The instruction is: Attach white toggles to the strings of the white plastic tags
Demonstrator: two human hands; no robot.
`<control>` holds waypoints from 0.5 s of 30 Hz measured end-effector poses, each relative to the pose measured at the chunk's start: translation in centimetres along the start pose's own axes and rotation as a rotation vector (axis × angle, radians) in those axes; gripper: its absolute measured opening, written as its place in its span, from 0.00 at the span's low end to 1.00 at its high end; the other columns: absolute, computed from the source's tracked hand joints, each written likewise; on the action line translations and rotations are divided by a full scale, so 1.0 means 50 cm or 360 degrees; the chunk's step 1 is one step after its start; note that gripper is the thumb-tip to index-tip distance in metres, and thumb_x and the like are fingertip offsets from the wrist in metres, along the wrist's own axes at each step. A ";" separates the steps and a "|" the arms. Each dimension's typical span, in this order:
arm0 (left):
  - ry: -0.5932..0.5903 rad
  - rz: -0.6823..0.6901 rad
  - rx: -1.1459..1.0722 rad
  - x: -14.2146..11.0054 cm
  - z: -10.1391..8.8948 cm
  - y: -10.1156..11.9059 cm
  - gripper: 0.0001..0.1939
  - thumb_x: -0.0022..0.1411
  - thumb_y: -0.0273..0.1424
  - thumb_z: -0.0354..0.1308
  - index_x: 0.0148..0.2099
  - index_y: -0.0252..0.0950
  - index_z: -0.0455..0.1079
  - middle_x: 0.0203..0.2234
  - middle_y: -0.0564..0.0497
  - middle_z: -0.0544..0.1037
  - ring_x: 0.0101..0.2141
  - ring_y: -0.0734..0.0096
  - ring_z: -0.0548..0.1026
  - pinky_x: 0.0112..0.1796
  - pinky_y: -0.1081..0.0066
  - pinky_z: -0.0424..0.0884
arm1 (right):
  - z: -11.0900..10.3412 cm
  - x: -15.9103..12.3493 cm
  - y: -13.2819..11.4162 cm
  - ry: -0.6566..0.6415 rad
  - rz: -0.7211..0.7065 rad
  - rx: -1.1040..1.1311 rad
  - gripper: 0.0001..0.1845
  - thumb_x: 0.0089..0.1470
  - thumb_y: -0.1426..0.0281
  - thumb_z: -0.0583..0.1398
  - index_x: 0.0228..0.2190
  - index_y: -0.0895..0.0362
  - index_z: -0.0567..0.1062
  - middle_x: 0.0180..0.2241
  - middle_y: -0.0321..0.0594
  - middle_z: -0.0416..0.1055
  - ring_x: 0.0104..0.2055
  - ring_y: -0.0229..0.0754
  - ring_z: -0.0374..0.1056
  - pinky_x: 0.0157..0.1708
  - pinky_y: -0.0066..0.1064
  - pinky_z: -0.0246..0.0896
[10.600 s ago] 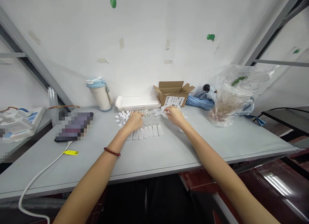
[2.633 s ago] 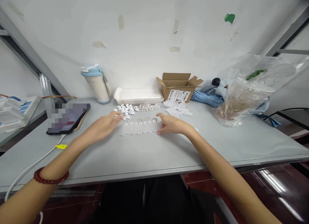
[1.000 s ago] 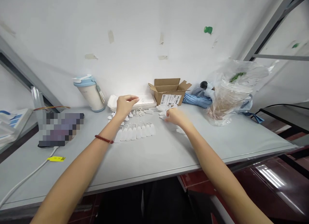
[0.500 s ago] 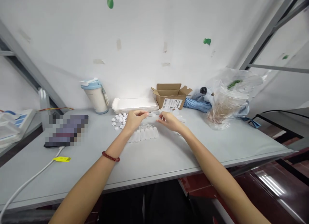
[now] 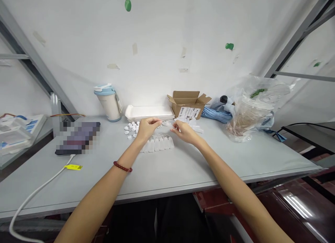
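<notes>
Left hand [image 5: 147, 130]: up over the grey counter [image 5: 162, 175], thumb and forefinger in a narrow pinch, dark red beaded bracelet [image 5: 123, 166] at the wrist; whether anything sits in that pinch, I can't tell.
Right hand [image 5: 184, 132]: just across from it, fingers curled and narrow, hold unclear from here.
Between the fingertips: a small translucent whitish piece [image 5: 166, 123], held or lying just beyond, too small to call.
Row below: translucent white flat plastic pieces [image 5: 161, 144] with thin pale loops, side by side on the near side of both hands, the left end partly behind the left wrist.
Caps: small white rounded caps [image 5: 127, 128], scattered just left of the left hand.
Loose pile: translucent plastic pieces [image 5: 198, 129], just beyond and right of the right hand.
Box: open brown cardboard, the carton [image 5: 179, 111] standing beyond the right hand, flaps up.
Trays: shallow white stacked trays [image 5: 150, 112], right behind the left hand.
Cup: cream tumbler with a blue lid [image 5: 110, 105], well left of the left hand.
</notes>
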State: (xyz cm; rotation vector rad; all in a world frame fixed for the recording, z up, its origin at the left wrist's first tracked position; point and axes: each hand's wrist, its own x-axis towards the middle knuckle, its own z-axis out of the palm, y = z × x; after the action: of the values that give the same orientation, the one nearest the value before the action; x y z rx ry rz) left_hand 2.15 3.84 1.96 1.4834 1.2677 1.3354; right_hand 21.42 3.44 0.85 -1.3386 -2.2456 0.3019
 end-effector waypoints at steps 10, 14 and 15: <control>-0.0149 0.0073 0.0111 -0.007 0.011 -0.008 0.13 0.47 0.37 0.62 0.32 0.33 0.75 0.29 0.48 0.79 0.32 0.66 0.74 0.33 0.70 0.67 | -0.001 -0.001 -0.011 0.0063 -0.0106 0.0034 0.07 0.57 0.67 0.54 0.34 0.58 0.65 0.33 0.41 0.68 0.32 0.39 0.62 0.33 0.28 0.53; -0.0290 0.0116 0.0148 -0.008 0.015 -0.011 0.15 0.51 0.39 0.59 0.36 0.33 0.74 0.28 0.48 0.78 0.32 0.67 0.73 0.30 0.72 0.66 | 0.005 -0.001 -0.015 0.0108 -0.0158 0.0054 0.06 0.56 0.68 0.55 0.34 0.58 0.66 0.32 0.41 0.69 0.31 0.38 0.62 0.33 0.28 0.54; -0.0295 0.0110 0.0153 -0.008 0.016 -0.012 0.15 0.51 0.39 0.59 0.36 0.33 0.74 0.28 0.48 0.78 0.32 0.67 0.73 0.29 0.72 0.65 | 0.007 -0.001 -0.016 0.0113 -0.0157 0.0068 0.06 0.55 0.68 0.55 0.33 0.58 0.66 0.32 0.41 0.69 0.31 0.38 0.62 0.33 0.28 0.54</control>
State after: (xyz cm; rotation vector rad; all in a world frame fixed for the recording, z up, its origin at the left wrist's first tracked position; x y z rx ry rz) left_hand 2.84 3.67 1.17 1.6897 1.1848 1.1640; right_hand 20.64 3.04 0.90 -1.1934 -2.2249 0.2617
